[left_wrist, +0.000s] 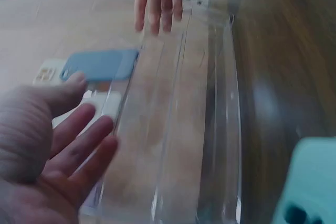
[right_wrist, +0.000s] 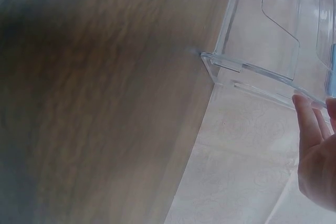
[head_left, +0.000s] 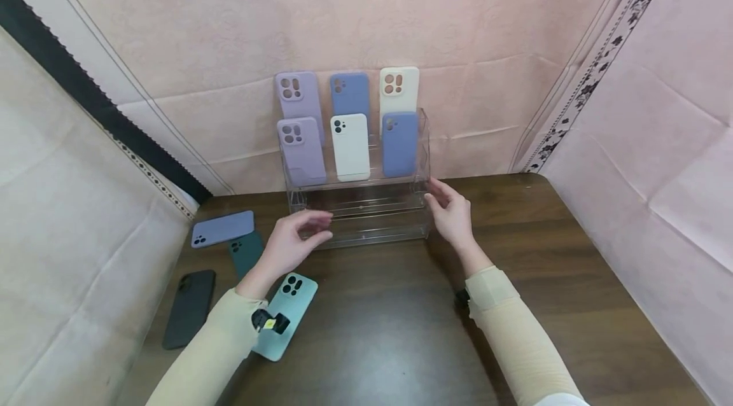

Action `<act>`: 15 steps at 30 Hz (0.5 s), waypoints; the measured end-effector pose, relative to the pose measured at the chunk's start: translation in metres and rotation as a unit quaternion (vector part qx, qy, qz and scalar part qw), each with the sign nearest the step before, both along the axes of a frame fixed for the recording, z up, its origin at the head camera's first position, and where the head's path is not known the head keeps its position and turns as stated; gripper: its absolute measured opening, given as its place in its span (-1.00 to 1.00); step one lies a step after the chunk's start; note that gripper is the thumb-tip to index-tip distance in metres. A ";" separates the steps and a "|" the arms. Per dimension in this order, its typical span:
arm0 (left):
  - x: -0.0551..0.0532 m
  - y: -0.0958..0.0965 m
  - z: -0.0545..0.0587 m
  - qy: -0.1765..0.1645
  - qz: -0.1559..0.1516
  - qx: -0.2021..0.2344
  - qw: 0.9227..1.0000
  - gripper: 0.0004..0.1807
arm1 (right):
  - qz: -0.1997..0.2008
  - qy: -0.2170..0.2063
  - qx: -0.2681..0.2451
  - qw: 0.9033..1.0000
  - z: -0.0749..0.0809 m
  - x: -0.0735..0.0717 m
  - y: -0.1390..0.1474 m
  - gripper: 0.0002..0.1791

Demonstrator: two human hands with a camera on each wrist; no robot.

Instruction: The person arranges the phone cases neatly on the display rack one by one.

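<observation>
Standing on the worktop [head_left: 372, 342] before the pink cloth [head_left: 355, 11], the clear rack [head_left: 375, 205] carried six phone cases [head_left: 352, 146], three upright behind three. Steadying it well seemed to call for light, even contact at its sides, since a jolt could topple the cases. The right hand [head_left: 451, 215] was at the rack's right side, its straight fingers slightly spread and apparently touching the edge. The left hand [head_left: 293, 242], fingers loosely spread and thumb apart, held nothing before the front. Farther left lay a violet-blue case [head_left: 223, 228], a green case [head_left: 246, 253] and a black case [head_left: 190, 307]; the left sleeve [head_left: 212, 342] partly hid a turquoise case [head_left: 289, 310].
</observation>
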State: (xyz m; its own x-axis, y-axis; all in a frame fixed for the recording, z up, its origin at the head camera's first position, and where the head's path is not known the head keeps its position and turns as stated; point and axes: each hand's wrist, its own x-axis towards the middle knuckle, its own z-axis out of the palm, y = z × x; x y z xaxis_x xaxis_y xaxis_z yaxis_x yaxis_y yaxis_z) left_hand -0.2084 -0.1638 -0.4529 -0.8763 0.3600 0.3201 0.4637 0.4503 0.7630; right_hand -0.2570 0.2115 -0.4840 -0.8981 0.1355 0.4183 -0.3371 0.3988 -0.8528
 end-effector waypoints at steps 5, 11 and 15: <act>0.016 -0.032 -0.019 -0.080 -0.032 -0.052 0.995 -0.65 | 0.001 -0.006 0.009 1.000 0.001 0.000 -0.003 -0.56; 0.023 -0.057 -0.035 -0.124 -0.068 -0.102 0.985 -0.57 | -0.009 -0.006 0.015 1.000 0.001 0.000 -0.002 -0.56; 0.024 -0.072 -0.045 -0.134 -0.074 -0.130 0.980 -0.53 | -0.009 -0.008 0.011 1.000 0.000 0.000 -0.002 -0.56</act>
